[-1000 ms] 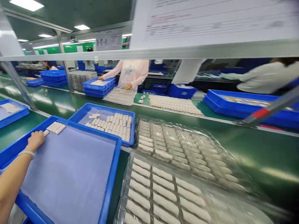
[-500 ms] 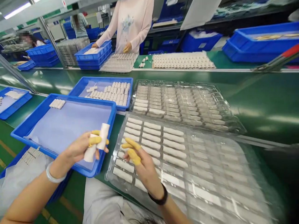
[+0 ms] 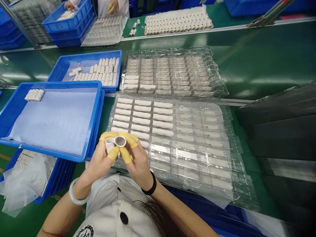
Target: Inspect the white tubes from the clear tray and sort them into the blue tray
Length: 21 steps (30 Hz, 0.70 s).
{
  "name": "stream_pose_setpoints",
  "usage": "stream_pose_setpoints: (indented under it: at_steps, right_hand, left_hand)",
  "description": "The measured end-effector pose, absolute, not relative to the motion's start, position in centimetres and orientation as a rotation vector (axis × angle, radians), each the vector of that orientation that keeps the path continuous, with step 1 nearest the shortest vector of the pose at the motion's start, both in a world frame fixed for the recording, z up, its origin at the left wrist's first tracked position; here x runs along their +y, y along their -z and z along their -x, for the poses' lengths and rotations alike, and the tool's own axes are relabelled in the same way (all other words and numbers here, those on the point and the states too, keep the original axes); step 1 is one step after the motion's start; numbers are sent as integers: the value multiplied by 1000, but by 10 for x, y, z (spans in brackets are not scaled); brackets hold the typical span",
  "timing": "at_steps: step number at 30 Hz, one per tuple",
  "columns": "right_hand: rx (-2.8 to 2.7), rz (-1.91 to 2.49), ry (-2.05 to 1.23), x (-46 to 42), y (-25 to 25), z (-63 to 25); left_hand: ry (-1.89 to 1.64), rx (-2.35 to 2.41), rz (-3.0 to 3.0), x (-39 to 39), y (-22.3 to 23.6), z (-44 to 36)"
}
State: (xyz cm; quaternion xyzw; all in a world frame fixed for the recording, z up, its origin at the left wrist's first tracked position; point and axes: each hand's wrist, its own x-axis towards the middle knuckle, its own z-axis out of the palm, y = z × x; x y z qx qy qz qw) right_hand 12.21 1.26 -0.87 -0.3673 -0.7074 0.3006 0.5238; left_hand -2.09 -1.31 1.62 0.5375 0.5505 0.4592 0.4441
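Two hands come together in front of the wearer's white shirt point(image 3: 106, 210), at the near left corner of a clear tray point(image 3: 175, 115), both pinching. Yellow covers sit on the fingertips. The left hand point(image 3: 100, 162) grips a neighbouring tube point(image 3: 109, 146), white, and with its thumb also touches the dark-mouthed tube point(image 3: 120, 141) close beside it; the right hand point(image 3: 140, 160) pinches that same dark-mouthed tube, whose round open end faces up toward the camera. A pale bangle point(image 3: 80, 193) circles the left wrist, a black band point(image 3: 151, 185) the right. In the clear tray, white rolls point(image 3: 163, 117) fill slots of the three left columns; how full the cloudy right columns are is hard to tell. Behind it on the green counter point(image 3: 106, 107) lies another clear tray stack point(image 3: 216, 77). To the left, a large blue tray point(image 3: 92, 113) lined with a pale sheet point(image 3: 59, 118) bears one small cluster of white tubes point(image 3: 34, 94) in its far left corner. Just beyond stands a smaller blue tray point(image 3: 119, 65) with many white tubes in rows. Across the way, a co-worker's hand point(image 3: 69, 5) reaches into a stacked blue bin point(image 3: 66, 24).
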Motion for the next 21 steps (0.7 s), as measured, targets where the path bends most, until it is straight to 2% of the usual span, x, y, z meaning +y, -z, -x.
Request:
stream_pose_setpoints:
  at_steps: [4, 10, 21]
  right_hand:
    - [-1688, 812, -721, 15, 8, -121]
    - [-1748, 760, -700, 20, 8, -130]
    - [-1735, 817, -671, 15, 6, -129]
  left_hand:
    - [-1292, 1346, -1420, -11, -17, 15]
    - [-1207, 1292, -1535, -13, -10, 31]
    - [-1276, 1287, -1606, -22, -1, 28]
